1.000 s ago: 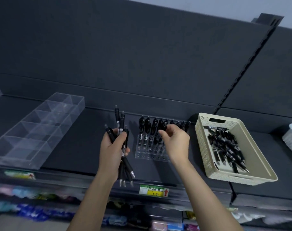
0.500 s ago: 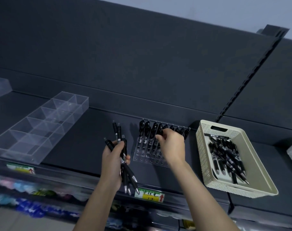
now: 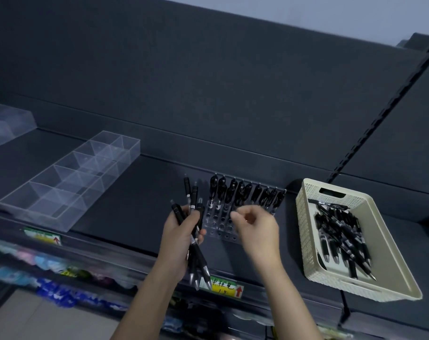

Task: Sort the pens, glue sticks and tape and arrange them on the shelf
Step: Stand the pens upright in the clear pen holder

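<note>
My left hand point(image 3: 178, 238) grips a bundle of several black pens point(image 3: 193, 222), tips pointing down toward the shelf edge. A clear acrylic pen rack point(image 3: 222, 228) stands on the dark shelf point(image 3: 125, 204), its back rows filled with upright black pens point(image 3: 235, 192). My right hand point(image 3: 255, 228) hovers in front of the rack with fingers curled loosely and nothing visible in them. A cream perforated basket point(image 3: 385, 246) to the right holds several more black pens point(image 3: 341, 236).
A clear divided organiser point(image 3: 68, 180) sits at the left of the shelf, and another clear box point(image 3: 7, 123) lies further left. Yellow-green price labels point(image 3: 224, 287) line the shelf's front edge. Coloured goods fill the lower shelf.
My right hand has drawn back from the pens in the rack toward me and left them standing. The left hand keeps its bundle, shifted slightly lower.
</note>
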